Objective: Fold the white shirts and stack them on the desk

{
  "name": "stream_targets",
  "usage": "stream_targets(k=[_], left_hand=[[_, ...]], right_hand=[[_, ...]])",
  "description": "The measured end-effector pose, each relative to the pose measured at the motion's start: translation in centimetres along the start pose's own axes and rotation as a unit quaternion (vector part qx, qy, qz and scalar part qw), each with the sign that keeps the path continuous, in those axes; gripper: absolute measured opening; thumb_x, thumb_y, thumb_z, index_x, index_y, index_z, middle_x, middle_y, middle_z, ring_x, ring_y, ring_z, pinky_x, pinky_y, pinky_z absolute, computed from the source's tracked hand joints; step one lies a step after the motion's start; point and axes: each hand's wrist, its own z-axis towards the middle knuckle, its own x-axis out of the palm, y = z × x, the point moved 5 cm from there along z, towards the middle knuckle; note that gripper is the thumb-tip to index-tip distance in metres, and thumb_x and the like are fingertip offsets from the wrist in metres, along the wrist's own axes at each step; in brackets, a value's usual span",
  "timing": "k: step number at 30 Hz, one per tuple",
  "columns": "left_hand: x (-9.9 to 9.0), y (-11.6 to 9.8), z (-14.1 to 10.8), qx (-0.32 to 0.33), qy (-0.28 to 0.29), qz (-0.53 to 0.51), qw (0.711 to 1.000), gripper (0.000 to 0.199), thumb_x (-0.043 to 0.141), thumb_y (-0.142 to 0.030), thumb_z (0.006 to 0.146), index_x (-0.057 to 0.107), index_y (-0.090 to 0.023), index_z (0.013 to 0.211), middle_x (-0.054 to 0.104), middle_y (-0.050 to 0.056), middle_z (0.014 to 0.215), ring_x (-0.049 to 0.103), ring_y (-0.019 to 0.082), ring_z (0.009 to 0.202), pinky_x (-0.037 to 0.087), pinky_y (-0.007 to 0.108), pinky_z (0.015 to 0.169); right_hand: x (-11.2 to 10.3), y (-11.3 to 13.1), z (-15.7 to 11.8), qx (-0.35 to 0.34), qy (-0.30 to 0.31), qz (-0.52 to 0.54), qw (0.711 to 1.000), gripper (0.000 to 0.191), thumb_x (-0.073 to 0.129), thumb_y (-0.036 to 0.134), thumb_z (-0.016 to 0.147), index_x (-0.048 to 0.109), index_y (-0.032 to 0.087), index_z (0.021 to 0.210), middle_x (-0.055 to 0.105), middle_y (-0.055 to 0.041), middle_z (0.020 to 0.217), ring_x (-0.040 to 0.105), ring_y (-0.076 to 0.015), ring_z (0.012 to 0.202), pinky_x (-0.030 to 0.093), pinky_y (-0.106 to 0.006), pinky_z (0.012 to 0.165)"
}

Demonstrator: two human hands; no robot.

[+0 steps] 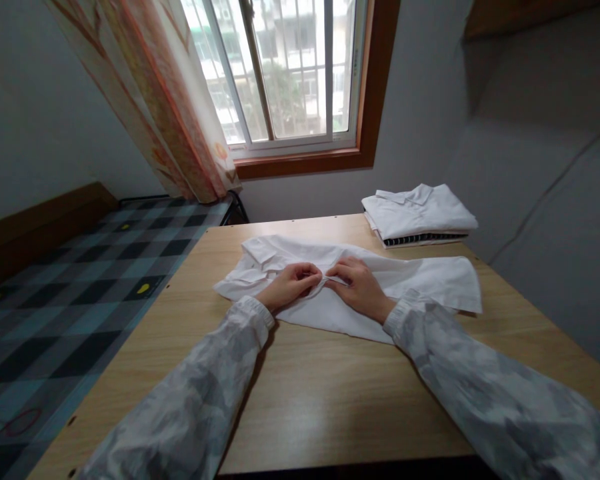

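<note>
A white shirt [425, 277] lies spread sideways across the wooden table, its collar to the left and its lower end to the right. Near its middle, my left hand [294, 283] pinches the front edge of the cloth. Close beside it on the right, my right hand [357, 285] pinches the same edge, the fingertips of both hands nearly meeting. The small detail between the fingertips is too fine to make out.
Folded white clothes [420, 213], with a dark striped piece beneath, are stacked at the table's [300, 393] back right corner. A bed with a checked cover [95, 293] stands on the left. Behind are a curtain [165, 100] and a window [290, 73].
</note>
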Motion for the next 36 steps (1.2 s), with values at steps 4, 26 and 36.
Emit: stream_targets(k=[4,26,36], left_hand=[[0.5,0.1,-0.3,0.018,-0.004,0.041,0.999,0.046,0.077,-0.061,0.093,0.07,-0.015,0.094,0.054,-0.005,0.064,0.044,0.009,0.055,0.03,0.023,0.051],[0.5,-0.2,-0.3,0.104,-0.093,0.15,0.979,0.037,0.07,-0.055,0.101,0.07,-0.018,0.103,0.062,-0.002,0.079,0.048,0.012,0.067,0.038,0.024,0.061],[0.3,-1.0,-0.5,0.118,-0.086,0.163,0.976,0.036,0.073,-0.052,0.099,0.077,-0.017,0.096,0.067,0.002,0.084,0.053,0.013,0.071,0.042,0.024,0.063]], right_hand=[[-0.2,0.1,0.1,-0.006,-0.014,0.042,0.999,0.017,0.072,0.01,0.094,0.079,0.025,0.094,0.074,-0.0033,0.092,0.068,-0.0249,0.094,0.048,-0.043,0.093],[0.4,-0.8,-0.3,0.059,-0.001,0.097,0.994,0.005,0.07,0.029,0.103,0.068,0.025,0.103,0.076,-0.0059,0.099,0.07,-0.0252,0.095,0.055,-0.042,0.091],[0.1,-0.1,-0.6,0.02,-0.022,0.026,0.999,0.008,0.071,0.019,0.098,0.066,0.026,0.097,0.071,-0.0061,0.094,0.066,-0.028,0.095,0.053,-0.044,0.092]])
